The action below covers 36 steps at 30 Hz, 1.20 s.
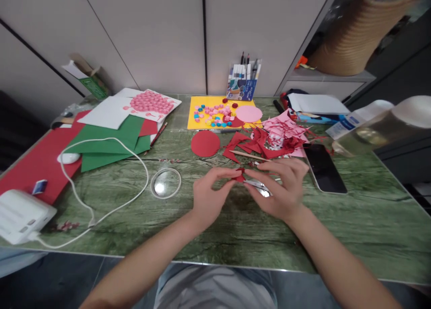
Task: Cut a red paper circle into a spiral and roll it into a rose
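Note:
Above the middle of the table, my left hand (212, 194) pinches a small crumpled piece of red paper (239, 176) between thumb and fingers. From the other side my right hand (284, 187) grips the same piece with thumb and forefinger. Its other fingers are bent above. Just beyond my hands lie red paper scraps (235, 143), with a thin wooden stick (249, 156) across them. A flat red paper circle (205, 143) is to their left. Something silvery (264, 191) lies under my right hand, partly hidden.
A yellow sheet (191, 113) holds small coloured paper balls and a pink circle (249, 114). Pink shreds (283, 129) and a phone (325, 169) lie right. Left are green sheets (104, 143), a white ring (166, 195), a looped cable (116, 210) and a white charger (25, 217).

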Motion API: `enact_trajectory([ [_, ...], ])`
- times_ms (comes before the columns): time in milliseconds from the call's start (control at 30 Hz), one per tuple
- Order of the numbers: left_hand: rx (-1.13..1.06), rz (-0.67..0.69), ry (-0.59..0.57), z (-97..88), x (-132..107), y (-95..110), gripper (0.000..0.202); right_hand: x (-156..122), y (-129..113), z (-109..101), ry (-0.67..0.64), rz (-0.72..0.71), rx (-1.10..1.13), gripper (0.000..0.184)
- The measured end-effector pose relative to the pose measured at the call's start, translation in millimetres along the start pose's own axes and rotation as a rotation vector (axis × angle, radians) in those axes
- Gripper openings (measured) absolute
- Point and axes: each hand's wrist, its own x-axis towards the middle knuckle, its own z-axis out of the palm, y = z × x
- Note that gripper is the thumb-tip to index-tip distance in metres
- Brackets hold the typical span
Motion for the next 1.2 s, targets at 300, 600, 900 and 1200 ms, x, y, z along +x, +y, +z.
enact_trajectory([
  [300, 0.201, 0.192, -0.023, 0.1, -2, -2, 0.02, 1, -10, 2, 0.015, -0.004, -0.142, 0.031],
  [600, 0.08, 0.059, -0.057, 2.4, -3, -1, 0.019, 7, -7, 7, 0.079, 0.025, -0.057, 0.015],
  [900, -0.143, -0.122, -0.047, 2.7, -1, 2, 0.026, 15, -5, -2, 0.057, 0.08, 0.13, 0.013],
  [1200, -0.325, -0.152, -0.03, 4.5, -1, 2, 0.032, 10, -7, 6, -0.009, 0.289, 0.378, 0.013],
])
